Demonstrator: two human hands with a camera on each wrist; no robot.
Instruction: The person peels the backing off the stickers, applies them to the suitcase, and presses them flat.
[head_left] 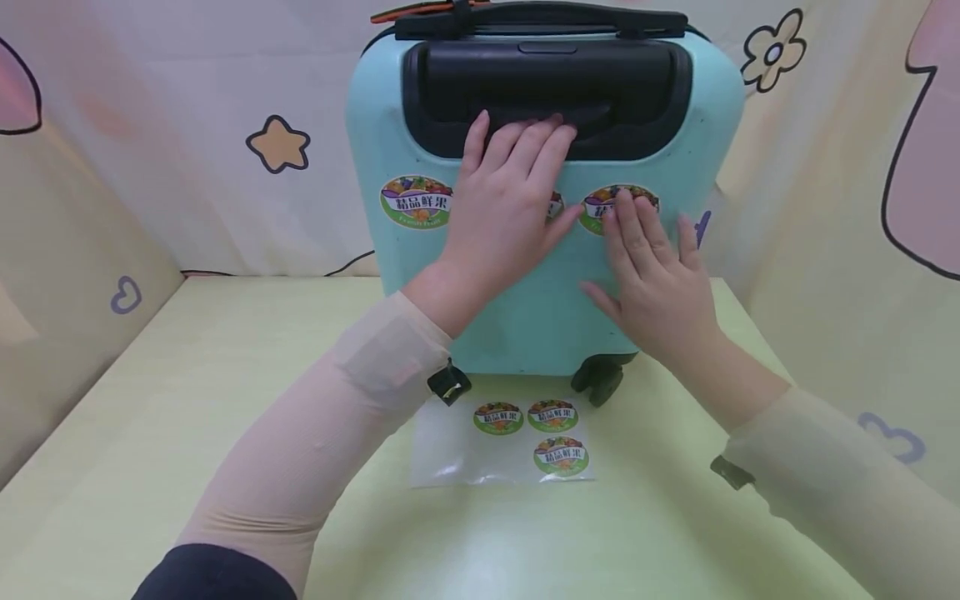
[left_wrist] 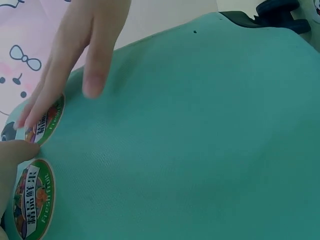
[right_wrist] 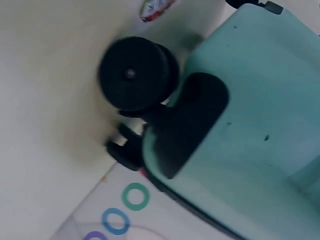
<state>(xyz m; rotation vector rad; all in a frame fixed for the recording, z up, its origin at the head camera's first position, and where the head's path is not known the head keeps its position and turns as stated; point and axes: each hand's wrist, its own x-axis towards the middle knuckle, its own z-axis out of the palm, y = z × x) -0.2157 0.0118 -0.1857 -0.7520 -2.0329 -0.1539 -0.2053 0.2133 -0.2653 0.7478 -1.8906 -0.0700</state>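
A mint-green suitcase [head_left: 540,325] stands upright, with a row of oval fruit stickers across its front. My left hand [head_left: 506,196] rests on it, fingertips at the black handle recess [head_left: 637,100]. That hand mostly hides the middle sticker [head_left: 556,206], while the left sticker [head_left: 417,202] shows almost whole. With extended fingers, my right hand [head_left: 663,283] touches the right sticker [head_left: 596,218] and partly covers it. The left wrist view shows the right hand [left_wrist: 75,55] beside the left thumb [left_wrist: 17,151], two stickers below them. Neither hand appears in the right wrist view.
A sticker sheet [head_left: 465,458] with three oval stickers lies on the pale table [head_left: 187,400] before the suitcase. Black wheels [head_left: 598,379] carry the suitcase's lower edge. Patterned cloth [head_left: 210,192] hangs behind and at both sides.
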